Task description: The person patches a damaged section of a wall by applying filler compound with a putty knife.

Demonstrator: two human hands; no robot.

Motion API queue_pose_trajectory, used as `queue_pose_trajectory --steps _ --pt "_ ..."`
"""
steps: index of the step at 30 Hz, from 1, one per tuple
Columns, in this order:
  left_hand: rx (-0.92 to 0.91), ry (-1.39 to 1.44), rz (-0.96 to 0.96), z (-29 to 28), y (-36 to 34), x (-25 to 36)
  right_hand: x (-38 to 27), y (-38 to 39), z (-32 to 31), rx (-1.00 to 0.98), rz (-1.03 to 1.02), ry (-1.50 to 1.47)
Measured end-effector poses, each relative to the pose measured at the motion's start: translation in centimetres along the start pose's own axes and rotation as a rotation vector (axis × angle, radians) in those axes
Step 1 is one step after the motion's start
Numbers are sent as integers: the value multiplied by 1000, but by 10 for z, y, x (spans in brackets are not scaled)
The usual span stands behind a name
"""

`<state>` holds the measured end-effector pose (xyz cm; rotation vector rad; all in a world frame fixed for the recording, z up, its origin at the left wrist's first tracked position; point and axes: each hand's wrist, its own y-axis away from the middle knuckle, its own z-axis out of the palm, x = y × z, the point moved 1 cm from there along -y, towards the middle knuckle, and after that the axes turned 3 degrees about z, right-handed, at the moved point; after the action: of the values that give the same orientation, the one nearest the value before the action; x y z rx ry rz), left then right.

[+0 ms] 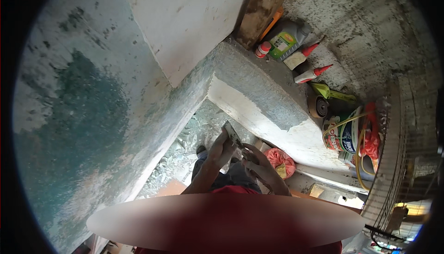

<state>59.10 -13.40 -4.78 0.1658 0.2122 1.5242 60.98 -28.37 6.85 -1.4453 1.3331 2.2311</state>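
Observation:
In front of my body, both hands come together around a scraper with a flat, greyish, smeared blade (232, 134). My left hand (222, 150) is closed on the blade's left side, its fingers mostly behind it. My right hand (260, 165) has its fingers bent around the scraper's near end, where the handle is mostly hidden. The blade points up and away to the left. Below the hands are my dark trousers and a shoe (200, 149) on the debris-strewn floor (178, 164).
A wall (88, 115) with patchy green paint rises on the left. On the right, a ledge (263, 76) carries a grey jug (289, 39), red-tipped glue bottles (305, 76), a tape roll (319, 106) and a bucket (342, 131). A red plastic bag (280, 161) lies beside my right hand.

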Motion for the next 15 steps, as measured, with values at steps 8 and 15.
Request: queue_pose_trajectory --steps 8,15 --pt "242 309 -28 -78 -79 -104 69 -22 -88 95 78 -216" --pt "314 278 -117 -151 -133 -190 119 -37 -159 296 132 -122"
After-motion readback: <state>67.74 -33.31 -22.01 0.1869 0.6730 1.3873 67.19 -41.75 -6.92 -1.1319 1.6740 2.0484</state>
